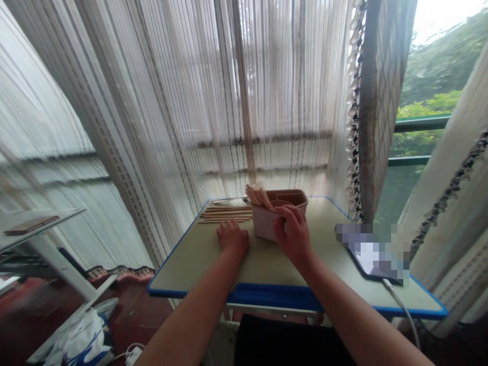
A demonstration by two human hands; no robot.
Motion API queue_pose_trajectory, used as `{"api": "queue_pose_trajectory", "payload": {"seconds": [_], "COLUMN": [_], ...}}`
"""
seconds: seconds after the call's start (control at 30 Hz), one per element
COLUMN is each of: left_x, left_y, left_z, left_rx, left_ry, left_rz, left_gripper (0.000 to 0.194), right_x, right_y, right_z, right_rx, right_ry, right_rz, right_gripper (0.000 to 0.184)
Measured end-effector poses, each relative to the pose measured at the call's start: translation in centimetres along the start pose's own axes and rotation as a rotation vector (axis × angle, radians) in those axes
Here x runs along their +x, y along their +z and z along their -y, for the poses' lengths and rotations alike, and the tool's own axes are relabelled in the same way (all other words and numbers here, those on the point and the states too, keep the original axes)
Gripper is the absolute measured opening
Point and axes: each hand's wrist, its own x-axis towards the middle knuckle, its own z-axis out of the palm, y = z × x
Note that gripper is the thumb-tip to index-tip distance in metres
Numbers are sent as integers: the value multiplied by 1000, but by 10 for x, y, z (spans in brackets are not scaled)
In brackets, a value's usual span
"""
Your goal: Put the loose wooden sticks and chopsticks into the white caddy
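Observation:
A pink plastic holder (pixel 267 223) with compartments stands near the middle of a small beige table (pixel 328 269) with a blue rim. A bundle of wooden chopsticks (pixel 258 195) leans out of its left compartment. My right hand (pixel 293 235) is curled around the holder's near right side, gripping it. My left hand (pixel 232 237) rests on the table just left of the holder, fingers curled under; whether it holds anything is hidden. More chopsticks (pixel 225 214) lie flat in a row on the table beyond my left hand, next to a metal spoon (pixel 229 200).
A tablet-like device (pixel 371 254) with a cable lies on the table's right side. Striped sheer curtains (pixel 213 101) hang close behind the table. A white shelf (pixel 41 223) stands at the left, with bags (pixel 84 340) on the floor below.

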Motion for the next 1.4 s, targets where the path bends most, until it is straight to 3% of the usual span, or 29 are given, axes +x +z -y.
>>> {"api": "queue_pose_trajectory", "payload": {"seconds": [0.1, 0.27, 0.37, 0.43, 0.6, 0.8, 1.13, 1.27, 1.4], "left_x": [2, 13, 22, 25, 18, 15, 8, 2, -3], "left_y": [2, 2, 3, 2, -4, -3, -11, -19, -25], "left_z": [1, 15, 32, 39, 41, 46, 34, 26, 25], "left_rx": [11, 52, 17, -16, 32, 63, -67, -166, -231], "left_ry": [-32, -54, 1, 7, -98, -42, -2, 114, 162], "left_rz": [178, 165, 319, 359, 202, 248, 130, 81, -49], "left_gripper": [39, 49, 53, 50, 42, 30, 24, 23, 23], "right_x": [-24, -32, -32, -32, -34, -35, -38, -41, -45], "right_y": [3, 6, 5, 5, 7, 10, 11, 12, 14], "right_z": [-2, -7, -10, -11, -10, -13, -17, -11, -4], "right_rx": [12, 21, 10, -11, -36, -58, -126, -148, -180], "right_ry": [-114, -111, -88, -91, -134, -106, -53, -77, -22], "right_rz": [46, 81, 96, 114, 177, 156, 188, 295, 485], "right_gripper": [23, 19, 17, 14, 9, 6, 4, 6, 8]}}
